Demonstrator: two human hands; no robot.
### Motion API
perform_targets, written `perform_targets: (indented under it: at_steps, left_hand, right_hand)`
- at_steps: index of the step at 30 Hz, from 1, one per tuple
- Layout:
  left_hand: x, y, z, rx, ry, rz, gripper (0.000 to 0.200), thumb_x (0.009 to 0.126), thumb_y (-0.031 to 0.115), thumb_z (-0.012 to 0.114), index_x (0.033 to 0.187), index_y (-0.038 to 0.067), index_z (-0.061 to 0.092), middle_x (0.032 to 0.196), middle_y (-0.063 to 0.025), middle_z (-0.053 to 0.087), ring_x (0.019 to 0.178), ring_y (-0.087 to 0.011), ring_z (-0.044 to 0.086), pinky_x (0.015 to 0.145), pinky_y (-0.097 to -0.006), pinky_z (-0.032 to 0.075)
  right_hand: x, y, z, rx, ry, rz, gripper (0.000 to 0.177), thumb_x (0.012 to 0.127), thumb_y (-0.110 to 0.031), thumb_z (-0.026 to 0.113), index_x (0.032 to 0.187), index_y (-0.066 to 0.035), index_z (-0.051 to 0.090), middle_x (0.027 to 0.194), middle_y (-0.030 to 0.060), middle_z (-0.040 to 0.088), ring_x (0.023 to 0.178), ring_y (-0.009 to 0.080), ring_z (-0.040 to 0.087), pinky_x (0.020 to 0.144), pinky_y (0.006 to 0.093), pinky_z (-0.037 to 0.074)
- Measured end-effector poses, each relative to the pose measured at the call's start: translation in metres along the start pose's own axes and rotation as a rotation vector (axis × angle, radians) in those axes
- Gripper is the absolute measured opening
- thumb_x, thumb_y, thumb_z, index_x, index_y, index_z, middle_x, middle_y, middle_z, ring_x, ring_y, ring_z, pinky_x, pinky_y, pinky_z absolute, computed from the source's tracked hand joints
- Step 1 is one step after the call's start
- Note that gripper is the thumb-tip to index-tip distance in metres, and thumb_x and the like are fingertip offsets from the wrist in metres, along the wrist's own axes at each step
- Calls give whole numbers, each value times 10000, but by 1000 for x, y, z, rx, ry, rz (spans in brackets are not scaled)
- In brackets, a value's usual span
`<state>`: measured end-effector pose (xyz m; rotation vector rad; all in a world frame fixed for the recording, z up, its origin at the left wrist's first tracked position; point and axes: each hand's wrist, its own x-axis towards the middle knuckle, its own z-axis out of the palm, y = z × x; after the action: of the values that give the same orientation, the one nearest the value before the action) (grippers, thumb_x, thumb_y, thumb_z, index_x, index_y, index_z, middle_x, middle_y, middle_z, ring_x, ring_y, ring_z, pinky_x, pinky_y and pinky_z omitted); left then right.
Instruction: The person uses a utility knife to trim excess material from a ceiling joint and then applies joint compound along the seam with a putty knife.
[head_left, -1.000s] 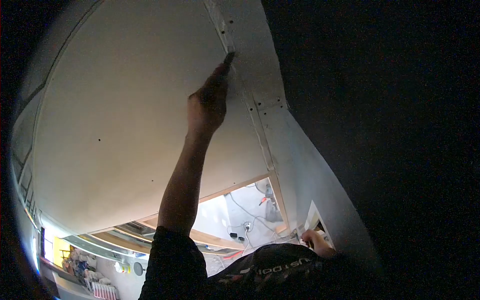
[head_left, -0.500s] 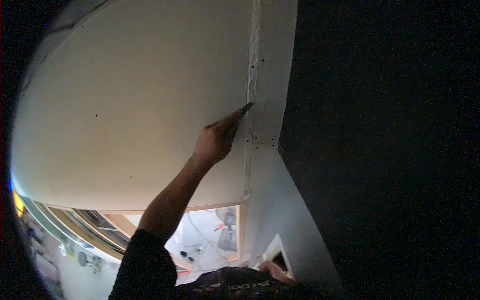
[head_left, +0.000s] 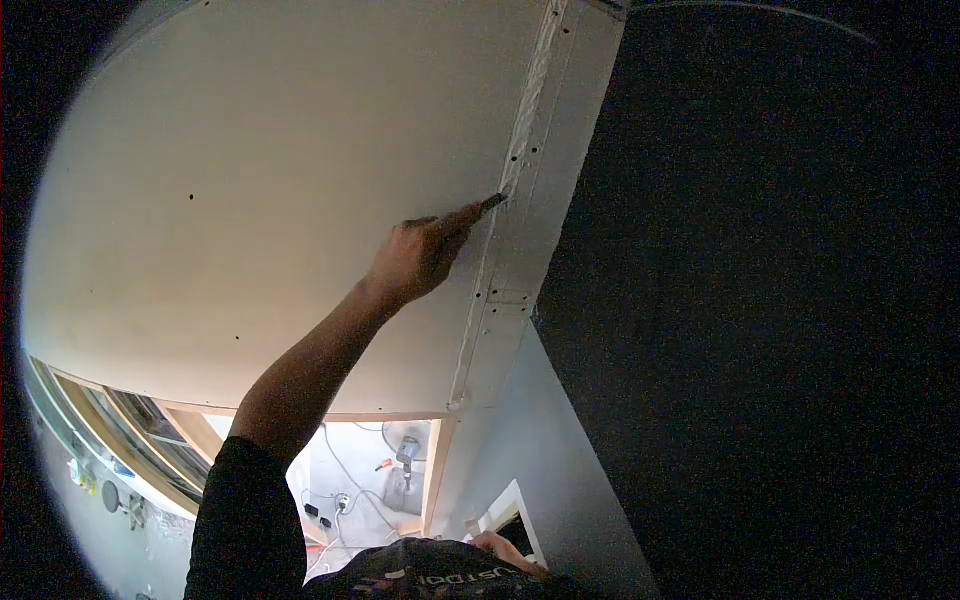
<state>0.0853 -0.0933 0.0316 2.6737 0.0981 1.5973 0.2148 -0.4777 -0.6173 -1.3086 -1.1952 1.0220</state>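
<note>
My left hand (head_left: pixel 412 260) reaches up from the lower left, fingers closed round a thin dark tool (head_left: pixel 493 203) whose exact kind I cannot make out. The tool's tip touches the seam (head_left: pixel 522 130) between a large pale wall panel (head_left: pixel 280 200) and a narrow strip (head_left: pixel 560 180) on its right. Rough whitish edges run along the seam above the tip, with dark screw holes beside it. Low in the view, near my dark shirt (head_left: pixel 420 565), part of my right hand (head_left: pixel 505 550) shows; its fingers are mostly hidden.
Below the panel a wooden frame (head_left: pixel 433 470) surrounds an opening. Through it a power tool (head_left: pixel 407 455) and cables (head_left: pixel 345 465) show on the floor. A white-edged opening (head_left: pixel 520 500) is at the lower right. A dark surface (head_left: pixel 760 300) fills the right side.
The view has shifted and tilted, so the seam now slants. My left hand keeps the tool at the seam, its tip a little closer to the upper pair of screw holes.
</note>
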Motion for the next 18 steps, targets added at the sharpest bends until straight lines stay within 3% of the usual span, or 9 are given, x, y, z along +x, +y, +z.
perform_targets:
  at_steps: [10,13,15,17,18]
  left_hand:
    - [-1,5,3,-48,-17,-45,479,995,168,586,1464,239,517,997,-206,723,861,-422,705,737,-519,580]
    - [1,6,2,27,-59,-30,491,996,161,575,1475,243,502,989,-209,719,860,-420,706,730,-518,581]
    - [4,18,-5,112,-158,-149,505,1004,154,558,1492,255,479,977,-205,716,852,-416,708,723,-524,581]
    - [-1,16,0,111,-125,-120,508,1006,153,552,1498,251,471,970,-201,717,843,-413,709,716,-524,582]
    - [-2,15,2,112,-83,-93,512,1009,152,545,1505,247,463,964,-196,717,834,-411,710,709,-525,583]
  right_hand:
    - [-13,19,1,7,5,7,496,1097,-435,336,1199,-56,641,1107,105,663,1011,220,613,948,374,466]
    - [-14,24,5,11,7,2,515,1095,-460,328,1195,-65,644,1100,103,664,1004,220,612,944,374,464]
    - [-13,30,7,21,9,2,529,1093,-477,322,1192,-70,645,1095,101,665,999,219,611,941,375,463]
    - [-11,35,9,34,16,-3,542,1092,-494,316,1189,-76,647,1090,99,666,995,219,610,939,375,461]
    - [-9,38,8,-38,31,-145,532,1094,-483,322,1190,-77,652,1083,102,665,967,227,605,914,379,458]
